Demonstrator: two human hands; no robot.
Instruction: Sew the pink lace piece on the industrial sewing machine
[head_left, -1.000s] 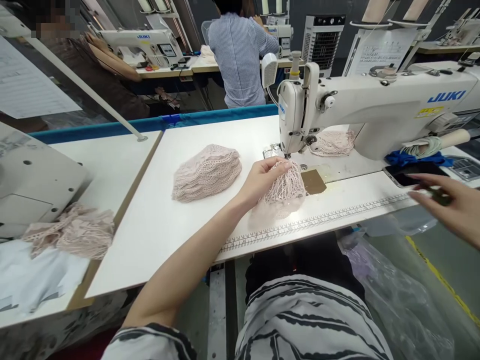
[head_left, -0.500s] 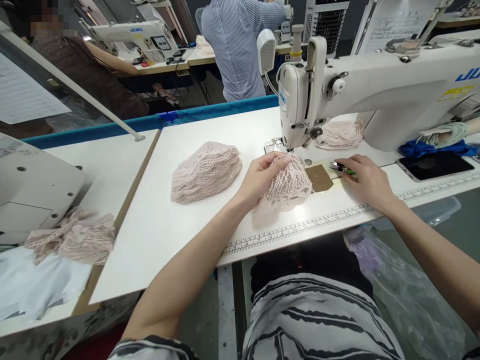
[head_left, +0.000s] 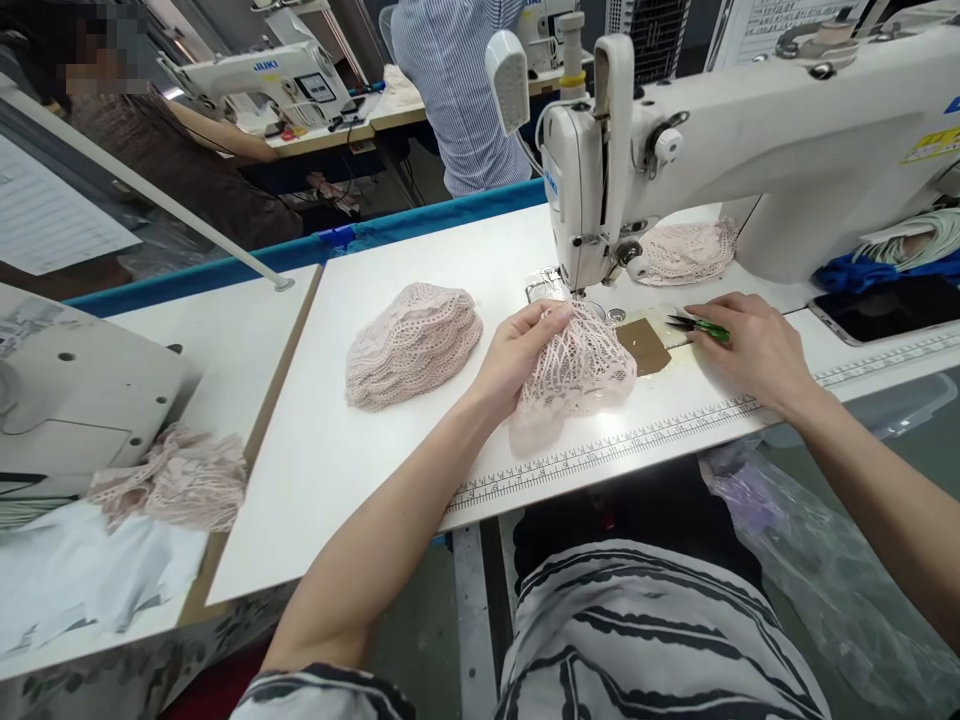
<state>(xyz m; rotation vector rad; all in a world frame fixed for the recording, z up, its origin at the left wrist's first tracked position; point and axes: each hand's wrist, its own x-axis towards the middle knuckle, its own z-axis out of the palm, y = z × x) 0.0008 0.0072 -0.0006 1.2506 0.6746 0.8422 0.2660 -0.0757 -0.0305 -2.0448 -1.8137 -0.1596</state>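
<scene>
My left hand pinches a pale pink lace piece just in front of the needle area of the white sewing machine. The lace hangs down over the tabletop toward the ruler strip. My right hand is closed on small green-handled thread snips, their dark tips pointing left beside a brown patch on the machine bed. A stack of pink lace lies on the white table, left of my left hand.
More lace lies behind the needle and on the left table, near white cloth. A phone lies at the right. A thin pole slants at the left. Two people sit beyond the blue edge.
The head view has shifted slightly. My right hand, with the snips, has moved a little to the right, away from the lace. My left hand keeps its pinch, and the lace spreads slightly wider.
</scene>
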